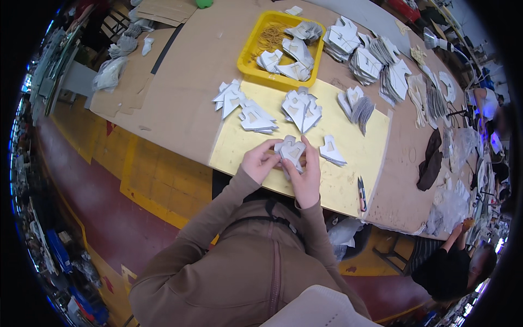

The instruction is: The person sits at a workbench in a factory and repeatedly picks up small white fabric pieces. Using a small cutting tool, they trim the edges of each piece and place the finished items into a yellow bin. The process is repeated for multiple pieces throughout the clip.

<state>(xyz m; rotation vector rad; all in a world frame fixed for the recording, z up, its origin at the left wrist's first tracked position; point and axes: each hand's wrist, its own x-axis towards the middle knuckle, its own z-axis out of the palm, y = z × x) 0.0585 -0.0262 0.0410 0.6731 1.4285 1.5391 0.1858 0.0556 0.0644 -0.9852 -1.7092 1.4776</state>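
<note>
Between both hands I hold a small stack of white and grey cut shoe-upper pieces (pixel 292 151), just over the near edge of a pale yellow board (pixel 248 155). My left hand (pixel 261 161) grips its left side, fingers closed. My right hand (pixel 306 173) pinches the right side, thumb on the front face. Beyond them lie a fanned pile of like pieces (pixel 301 110), another pile (pixel 257 117) to the left, and a curved grey-edged stack (pixel 359 111) to the right. A smaller stack (pixel 331 151) rests beside my right hand.
A yellow plastic tray (pixel 245 64) with rubber bands (pixel 272 35) and cut pieces stands at the back. Tied stacks (pixel 364 65) sit to its right. Thread snips (pixel 362 193) lie on the board's right. Dark brown material (pixel 430 161) lies further right, near another person (pixel 449 267).
</note>
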